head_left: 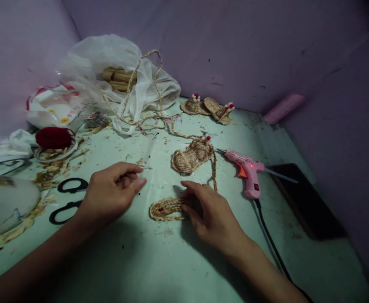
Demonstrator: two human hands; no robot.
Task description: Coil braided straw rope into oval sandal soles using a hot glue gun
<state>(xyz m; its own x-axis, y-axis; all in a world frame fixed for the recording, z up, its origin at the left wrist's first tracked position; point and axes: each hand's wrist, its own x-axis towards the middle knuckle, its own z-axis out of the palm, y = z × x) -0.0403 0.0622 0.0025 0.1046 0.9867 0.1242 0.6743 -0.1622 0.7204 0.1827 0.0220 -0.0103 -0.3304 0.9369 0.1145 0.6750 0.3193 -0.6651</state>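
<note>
My right hand (208, 208) bends over the right end of the braided sole (165, 207) on the table (159, 265); I can't tell whether it grips. My left hand (113, 187) is curled, apart from the sole, any pinch hidden. The pink glue gun (252, 174) shows a glowing light (251, 166), so brushing its nozzle (221, 151) could burn me; a snagged cord (268, 231) could drag it. The plastic bag (105, 48) holds dried stalks (118, 79).

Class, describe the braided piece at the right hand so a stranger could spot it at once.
On the pale green table, find the pink glue gun toward the right. To its left and nearer the camera, partly hidden by the right hand, lies the braided piece. Unlike the beaded slipper just beyond, it looks flat and shows only a small red spot.
</note>
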